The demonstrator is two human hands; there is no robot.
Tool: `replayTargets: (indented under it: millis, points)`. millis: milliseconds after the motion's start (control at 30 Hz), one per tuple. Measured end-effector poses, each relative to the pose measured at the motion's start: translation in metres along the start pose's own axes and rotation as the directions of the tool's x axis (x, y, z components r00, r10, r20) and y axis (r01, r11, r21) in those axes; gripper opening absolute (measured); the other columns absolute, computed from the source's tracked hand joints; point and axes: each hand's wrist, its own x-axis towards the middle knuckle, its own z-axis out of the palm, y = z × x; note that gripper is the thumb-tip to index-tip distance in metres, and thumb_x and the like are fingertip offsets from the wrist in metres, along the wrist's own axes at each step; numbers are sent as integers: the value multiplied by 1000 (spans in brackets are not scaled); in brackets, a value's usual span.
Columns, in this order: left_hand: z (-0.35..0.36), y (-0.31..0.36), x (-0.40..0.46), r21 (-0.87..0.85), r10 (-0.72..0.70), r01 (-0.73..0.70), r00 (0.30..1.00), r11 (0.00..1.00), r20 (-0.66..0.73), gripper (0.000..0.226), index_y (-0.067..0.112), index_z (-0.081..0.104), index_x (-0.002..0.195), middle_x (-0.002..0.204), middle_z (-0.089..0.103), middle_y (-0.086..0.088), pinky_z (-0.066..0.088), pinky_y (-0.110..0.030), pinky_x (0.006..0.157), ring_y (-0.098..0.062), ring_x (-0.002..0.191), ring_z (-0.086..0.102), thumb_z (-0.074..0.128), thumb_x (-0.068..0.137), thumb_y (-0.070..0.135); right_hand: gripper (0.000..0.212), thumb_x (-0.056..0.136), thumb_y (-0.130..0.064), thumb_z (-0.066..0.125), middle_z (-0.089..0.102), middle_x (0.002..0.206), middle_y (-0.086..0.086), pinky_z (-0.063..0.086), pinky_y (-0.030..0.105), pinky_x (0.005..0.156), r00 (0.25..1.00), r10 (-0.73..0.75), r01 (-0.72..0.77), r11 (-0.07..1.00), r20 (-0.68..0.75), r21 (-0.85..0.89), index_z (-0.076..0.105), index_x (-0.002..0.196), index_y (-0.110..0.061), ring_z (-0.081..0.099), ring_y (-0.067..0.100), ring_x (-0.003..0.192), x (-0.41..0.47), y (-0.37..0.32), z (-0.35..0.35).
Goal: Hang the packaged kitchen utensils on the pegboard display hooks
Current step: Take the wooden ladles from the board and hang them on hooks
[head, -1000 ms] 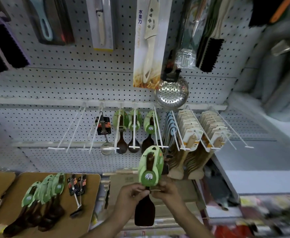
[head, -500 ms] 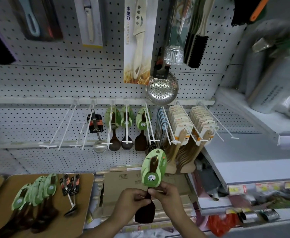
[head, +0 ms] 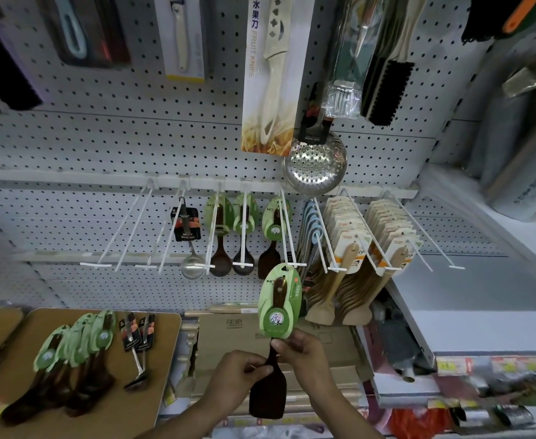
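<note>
Flattened cardboard box (head: 228, 331) below the rows, lying flat. Grey shelf (head: 482, 324) at right. Orange bag (head: 418, 421) beneath, partly hidden.

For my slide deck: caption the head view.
Both hands, left and right, hold a green-carded dark spatula below the pegboard hooks.

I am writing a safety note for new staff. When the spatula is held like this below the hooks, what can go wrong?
The hook already carries one spatula, and its tip sits close to the neighbouring blue utensils, so the card's hole may miss or snag. Both hands pinch only the neck of the held spatula; it may twist.
</note>
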Motion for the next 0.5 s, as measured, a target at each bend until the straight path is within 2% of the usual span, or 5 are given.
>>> replayTargets:
  millis: [100, 233, 300, 400, 500]
  points:
    - [0, -5, 5, 40, -6, 6, 1000, 999, 3, 18, 19, 74, 77, 64, 64, 6, 37, -26, 62, -1, 63, 52, 69, 87, 33, 16, 87, 4, 65, 74, 94, 22, 57, 32, 70, 1000, 14, -14, 1000, -7, 6, 72, 100, -2, 68, 20, 81, 4, 2, -1]
    - [0, -5, 11, 54, -19, 19, 1000, 998, -6, 15, 32, 76, 73, 71, 72, 10, 43, -22, 65, 3, 67, 61, 71, 87, 29, 16, 86, 6, 66, 74, 84, 14, 56, 29, 65, 1000, 26, -26, 1000, -13, 9, 72, 98, -2, 67, 18, 77, 9, 6, -2]
    - [1, -7, 13, 79, -15, 16, 1000, 997, -13, 12, 28, 76, 76, 72, 72, 7, 43, -23, 64, 1, 67, 61, 71, 86, 30, 15, 85, 6, 67, 73, 82, 11, 56, 29, 66, 999, 30, -30, 1000, -13, 5, 72, 97, -2, 66, 18, 77, 12, 9, -3]
    - [1, -8, 16, 142, 0, 1, 1000, 990, -9, 20, 30, 70, 67, 63, 63, 6, 36, -23, 59, 1, 58, 53, 69, 87, 31, 20, 78, -8, 74, 73, 87, 15, 57, 33, 69, 1000, 20, -20, 1000, -10, -7, 73, 98, -4, 66, 19, 80, 16, 12, -4]
    - [1, -8, 21, 144, -5, 6, 1000, 990, -6, 30, 42, 66, 61, 59, 61, 17, 36, -21, 58, 3, 58, 54, 69, 88, 29, 28, 73, -15, 73, 74, 88, 16, 57, 36, 71, 999, 32, -32, 999, -3, -14, 73, 99, -5, 66, 19, 80, 21, 14, -6]
